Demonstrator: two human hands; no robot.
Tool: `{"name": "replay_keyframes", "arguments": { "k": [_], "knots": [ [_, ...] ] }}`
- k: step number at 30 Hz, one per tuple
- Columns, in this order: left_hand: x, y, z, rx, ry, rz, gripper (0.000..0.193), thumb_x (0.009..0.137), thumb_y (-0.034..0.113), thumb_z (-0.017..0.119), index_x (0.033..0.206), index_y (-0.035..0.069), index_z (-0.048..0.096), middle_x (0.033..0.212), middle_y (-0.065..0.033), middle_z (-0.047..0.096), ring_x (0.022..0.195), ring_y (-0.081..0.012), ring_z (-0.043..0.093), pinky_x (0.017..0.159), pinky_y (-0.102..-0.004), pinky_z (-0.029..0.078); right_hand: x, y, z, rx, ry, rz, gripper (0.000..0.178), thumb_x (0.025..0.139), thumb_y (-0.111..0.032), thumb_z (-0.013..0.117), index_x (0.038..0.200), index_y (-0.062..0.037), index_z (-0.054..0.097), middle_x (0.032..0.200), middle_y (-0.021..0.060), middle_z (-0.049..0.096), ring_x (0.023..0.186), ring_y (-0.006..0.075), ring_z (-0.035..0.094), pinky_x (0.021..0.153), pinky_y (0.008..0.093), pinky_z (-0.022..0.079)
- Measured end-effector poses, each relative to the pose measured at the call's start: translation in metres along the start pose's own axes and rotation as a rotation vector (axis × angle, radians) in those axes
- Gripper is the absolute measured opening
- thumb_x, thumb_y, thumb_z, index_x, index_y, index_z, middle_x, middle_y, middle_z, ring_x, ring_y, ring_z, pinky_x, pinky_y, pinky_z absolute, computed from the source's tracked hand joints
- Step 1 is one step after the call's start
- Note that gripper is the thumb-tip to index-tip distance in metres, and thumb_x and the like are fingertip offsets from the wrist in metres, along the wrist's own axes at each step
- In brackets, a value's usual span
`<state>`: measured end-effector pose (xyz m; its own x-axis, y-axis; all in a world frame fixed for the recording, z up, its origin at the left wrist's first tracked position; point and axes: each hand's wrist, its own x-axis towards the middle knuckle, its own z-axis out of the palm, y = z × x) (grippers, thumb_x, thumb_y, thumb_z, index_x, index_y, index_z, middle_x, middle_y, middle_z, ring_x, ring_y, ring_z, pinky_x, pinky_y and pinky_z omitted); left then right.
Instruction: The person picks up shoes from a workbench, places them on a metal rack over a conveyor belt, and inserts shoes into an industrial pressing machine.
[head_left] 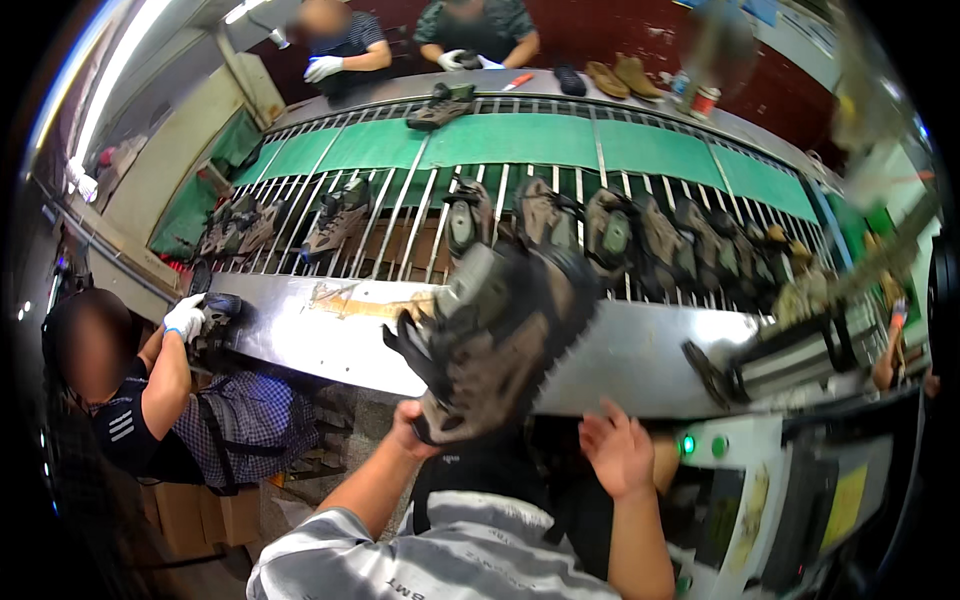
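A brown and black outdoor shoe (490,385) is held up in front of me, tilted, its dark treaded sole to the right. An olive-grey last (478,285) shows in its opening, and a black strap hangs loose on its left. My left hand (408,432) grips its lower end; part of the fingers is hidden behind the shoe. To the right of the shoe, my right hand (618,447) is raised, holding nothing, with its fingers apart. Beyond the held shoe lies a metal ledge (660,345), and several similar shoes (608,235) stand on the rack behind it.
A barred rack with a green belt (540,140) runs across the far side. At left, a gloved co-worker's hand (185,318) holds a dark shoe (218,312). Two people work beyond the belt. A machine with green buttons (720,446) stands at right.
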<state>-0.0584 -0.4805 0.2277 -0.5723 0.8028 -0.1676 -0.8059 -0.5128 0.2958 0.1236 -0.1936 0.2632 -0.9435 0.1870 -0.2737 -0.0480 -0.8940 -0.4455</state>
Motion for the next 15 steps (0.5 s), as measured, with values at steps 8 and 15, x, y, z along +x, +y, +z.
{"name": "replay_keyframes", "arguments": {
  "k": [8, 15],
  "knots": [
    [-0.017, -0.129, 0.068, 0.217, -0.021, -0.545, 0.067, 0.088, 0.037, 0.058, 0.143, 0.007, 0.036, 0.141, -0.0113, 0.046, 0.131, -0.0285, 0.043, 0.111, -0.0478, 0.03, -0.102, -0.005, 0.004, -1.43, 0.655, -1.258, 0.052, 0.097, -0.048, 0.04, 0.124, -0.0061, 0.053, 0.123, 0.0084, 0.057, 0.113, 0.0261, 0.054, 0.102, 0.0446, 0.04],
    [0.053, -0.211, 0.089, 0.627, -0.202, -0.445, 0.039, 0.098, 0.034, 0.046, 0.125, 0.006, 0.051, 0.117, -0.0137, 0.061, 0.107, -0.0251, 0.061, 0.091, -0.0405, 0.05, -0.211, 0.078, -0.036, 0.222, 0.208, -0.767, 0.059, 0.092, -0.045, 0.05, 0.135, -0.0064, 0.041, 0.134, 0.0151, 0.045, 0.121, 0.0318, 0.048, 0.106, 0.046, 0.04]
  ]
}}
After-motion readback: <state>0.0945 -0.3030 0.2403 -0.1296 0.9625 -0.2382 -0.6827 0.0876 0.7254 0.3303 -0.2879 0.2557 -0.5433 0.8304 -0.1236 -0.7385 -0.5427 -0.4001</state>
